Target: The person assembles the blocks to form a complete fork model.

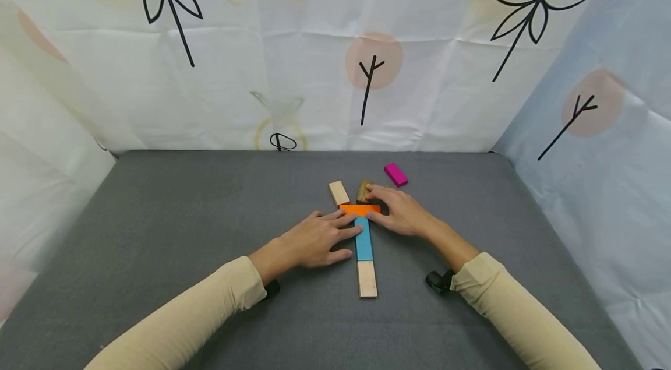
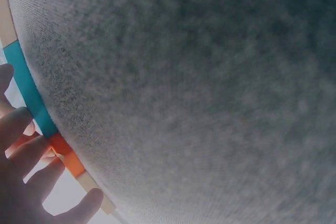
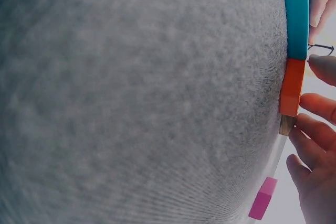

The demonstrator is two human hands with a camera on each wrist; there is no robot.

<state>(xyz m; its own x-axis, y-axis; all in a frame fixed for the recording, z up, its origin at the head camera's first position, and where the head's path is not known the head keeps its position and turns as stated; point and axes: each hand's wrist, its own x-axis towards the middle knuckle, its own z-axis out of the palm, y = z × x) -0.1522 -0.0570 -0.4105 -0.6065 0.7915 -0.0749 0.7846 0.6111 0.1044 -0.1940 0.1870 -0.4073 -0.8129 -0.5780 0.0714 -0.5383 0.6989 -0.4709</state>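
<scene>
Flat wooden blocks lie end to end on grey cloth: a plain wood block (image 1: 367, 279) nearest, then a blue block (image 1: 363, 245), with an orange block (image 1: 359, 208) crosswise beyond it. Behind the orange one, a plain block (image 1: 339, 192) angles off at left and a brown block (image 1: 364, 190) stands at right. My left hand (image 1: 321, 239) lies with spread fingers reaching the orange and blue blocks. At the right, my right hand (image 1: 401, 211) touches the brown block with its fingertips, its thumb at the orange block's right end. Its fingers are loosely bent in the right wrist view.
A magenta block (image 1: 395, 174) lies apart, beyond the right hand. Grey cloth (image 1: 209, 201) covers the table. White printed fabric (image 1: 314, 78) hangs along the back edge, and pale blue fabric (image 1: 603, 143) hangs at the right.
</scene>
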